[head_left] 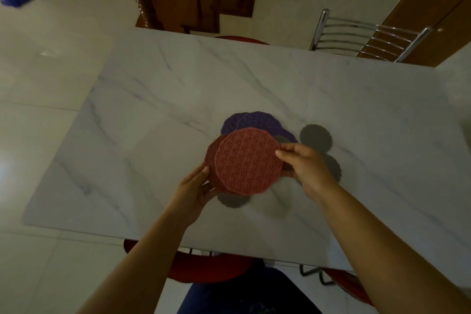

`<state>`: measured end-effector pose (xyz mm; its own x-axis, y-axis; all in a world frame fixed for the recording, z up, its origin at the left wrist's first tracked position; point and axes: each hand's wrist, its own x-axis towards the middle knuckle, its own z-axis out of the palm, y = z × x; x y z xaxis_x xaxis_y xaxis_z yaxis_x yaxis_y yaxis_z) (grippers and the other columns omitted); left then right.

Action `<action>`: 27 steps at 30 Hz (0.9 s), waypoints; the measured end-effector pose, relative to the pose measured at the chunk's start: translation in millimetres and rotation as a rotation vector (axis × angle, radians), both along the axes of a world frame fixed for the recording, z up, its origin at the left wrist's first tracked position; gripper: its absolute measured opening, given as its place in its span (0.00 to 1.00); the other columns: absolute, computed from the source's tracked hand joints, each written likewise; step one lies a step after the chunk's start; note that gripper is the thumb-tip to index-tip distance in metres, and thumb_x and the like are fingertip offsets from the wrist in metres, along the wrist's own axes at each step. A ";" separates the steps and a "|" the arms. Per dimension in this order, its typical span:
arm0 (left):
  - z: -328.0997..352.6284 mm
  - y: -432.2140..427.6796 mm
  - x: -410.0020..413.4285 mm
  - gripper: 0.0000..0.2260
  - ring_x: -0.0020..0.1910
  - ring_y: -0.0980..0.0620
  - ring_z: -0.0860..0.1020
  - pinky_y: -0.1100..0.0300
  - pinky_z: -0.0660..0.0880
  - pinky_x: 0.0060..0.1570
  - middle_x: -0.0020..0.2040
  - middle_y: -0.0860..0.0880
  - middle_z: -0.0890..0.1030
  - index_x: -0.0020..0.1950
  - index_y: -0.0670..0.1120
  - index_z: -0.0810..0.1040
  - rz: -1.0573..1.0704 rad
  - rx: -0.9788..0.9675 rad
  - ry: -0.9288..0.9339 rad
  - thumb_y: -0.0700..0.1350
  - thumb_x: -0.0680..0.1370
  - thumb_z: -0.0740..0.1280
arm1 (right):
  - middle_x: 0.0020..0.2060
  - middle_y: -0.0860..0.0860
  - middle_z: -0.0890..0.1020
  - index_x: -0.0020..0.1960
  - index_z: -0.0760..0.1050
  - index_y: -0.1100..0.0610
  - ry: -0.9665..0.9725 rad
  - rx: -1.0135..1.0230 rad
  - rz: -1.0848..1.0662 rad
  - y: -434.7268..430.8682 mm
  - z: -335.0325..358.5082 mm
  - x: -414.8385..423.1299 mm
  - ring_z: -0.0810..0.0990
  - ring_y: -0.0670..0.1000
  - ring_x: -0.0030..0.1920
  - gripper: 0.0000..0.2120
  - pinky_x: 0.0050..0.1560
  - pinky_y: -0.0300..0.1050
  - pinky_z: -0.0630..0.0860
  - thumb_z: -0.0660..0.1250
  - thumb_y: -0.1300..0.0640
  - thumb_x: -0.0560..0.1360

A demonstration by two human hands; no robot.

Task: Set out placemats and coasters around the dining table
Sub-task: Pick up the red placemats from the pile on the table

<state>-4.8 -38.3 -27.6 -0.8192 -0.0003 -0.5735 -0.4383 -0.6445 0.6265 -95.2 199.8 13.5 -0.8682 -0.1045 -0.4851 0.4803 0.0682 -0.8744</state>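
Observation:
Two round red patterned placemats sit fanned between my hands over the middle of the marble table (153, 109). The top red placemat (248, 162) is pinched at its right edge by my right hand (307, 167). A second red placemat (211, 158) peeks out behind it on the left, held by my left hand (193, 187). Purple placemats (252, 121) lie on the table just beyond. Small grey scalloped coasters lie around them: one (316, 138) to the right, one (334, 168) partly behind my right hand, one (233, 201) under the red mats.
A chrome-backed chair (369, 38) stands at the table's far right. A wooden chair (150, 7) stands beyond the far edge, with wooden stairs behind. Red chair seats (204, 270) show under the near edge. White tiled floor lies to the left.

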 end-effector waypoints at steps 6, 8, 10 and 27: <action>6.0 11.4 -4.0 0.13 0.40 0.50 0.83 0.57 0.82 0.40 0.47 0.47 0.85 0.59 0.48 0.80 -0.066 0.038 0.054 0.40 0.79 0.59 | 0.43 0.52 0.82 0.50 0.78 0.56 -0.010 0.099 -0.065 -1.5 -17.0 9.0 0.80 0.49 0.41 0.06 0.44 0.46 0.79 0.67 0.61 0.74; 6.2 13.2 -5.1 0.14 0.40 0.50 0.84 0.57 0.83 0.39 0.47 0.46 0.85 0.59 0.48 0.81 -0.089 0.051 0.059 0.41 0.78 0.60 | 0.45 0.51 0.81 0.50 0.77 0.52 -0.058 0.074 -0.066 -2.6 -18.1 11.6 0.80 0.49 0.43 0.05 0.40 0.45 0.79 0.66 0.59 0.75; 5.0 13.3 -5.0 0.14 0.41 0.50 0.84 0.58 0.82 0.38 0.47 0.46 0.85 0.58 0.49 0.82 -0.117 0.036 0.054 0.41 0.79 0.59 | 0.45 0.51 0.81 0.48 0.76 0.49 -0.026 0.101 -0.066 -2.7 -18.0 13.6 0.81 0.50 0.43 0.04 0.39 0.45 0.79 0.65 0.58 0.76; -5.0 0.9 -12.0 0.13 0.35 0.50 0.84 0.57 0.81 0.34 0.40 0.46 0.86 0.56 0.44 0.78 -0.207 -0.061 -0.028 0.36 0.73 0.66 | 0.45 0.44 0.80 0.55 0.76 0.49 0.145 0.212 -0.012 -6.2 -28.2 16.1 0.80 0.45 0.46 0.11 0.47 0.44 0.78 0.68 0.59 0.74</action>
